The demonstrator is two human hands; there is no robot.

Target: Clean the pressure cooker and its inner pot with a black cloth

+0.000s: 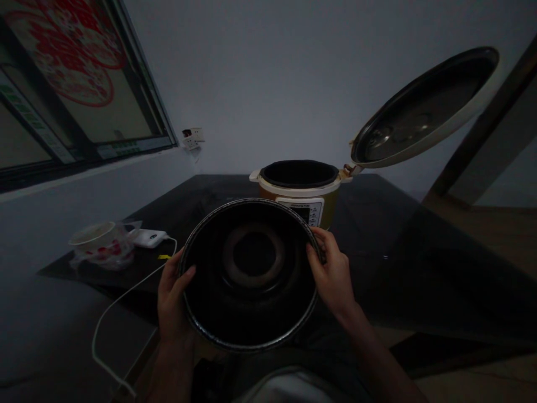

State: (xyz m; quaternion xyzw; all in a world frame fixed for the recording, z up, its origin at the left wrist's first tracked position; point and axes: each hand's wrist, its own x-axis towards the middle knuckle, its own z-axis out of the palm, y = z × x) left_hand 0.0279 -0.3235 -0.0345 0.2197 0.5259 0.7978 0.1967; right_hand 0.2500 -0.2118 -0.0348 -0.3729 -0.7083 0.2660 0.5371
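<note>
A dark, round inner pot [254,302] is tilted so that its inside faces me, in front of the table's near edge. My left hand [173,291] grips its left rim, with the thumb over the edge. On the opposite side, my right hand [333,271] is closed round the rim, its thumb inside. Behind the pot stands an electric pressure cooker [331,201] with a control panel, partly hidden by the pot. Its hinged lid [428,112] is swung up to the right.
On the table's left lie a paper bowl [94,238] in a clear plastic bag and a white power bank [149,238]. A white cable [100,324] hangs off the dark tabletop [403,246]. Wall sockets [193,137] are beside the window [79,84].
</note>
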